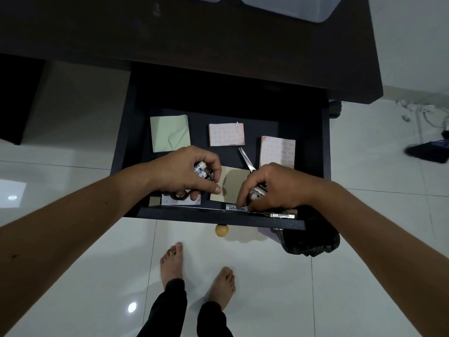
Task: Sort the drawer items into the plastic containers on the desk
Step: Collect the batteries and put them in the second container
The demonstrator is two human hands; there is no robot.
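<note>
Closest to the person, the right hand (pixel 272 188) is curling around a marker and reaching its fingertips down to another marker (pixel 235 208) lying along the front wall of the drawer (pixel 218 218). The left hand (pixel 187 173) is gripping a few batteries (pixel 200 169) while its fingers are touching a dark loop below. To do this well, each hand should be pinching firmly and lifting slowly, so nothing is dropping. Farther in, scissors (pixel 246 159) and note pads (pixel 226 134) are waiting. Farthest away, a plastic container (pixel 291 7) is sitting on the desk (pixel 170 42).
</note>
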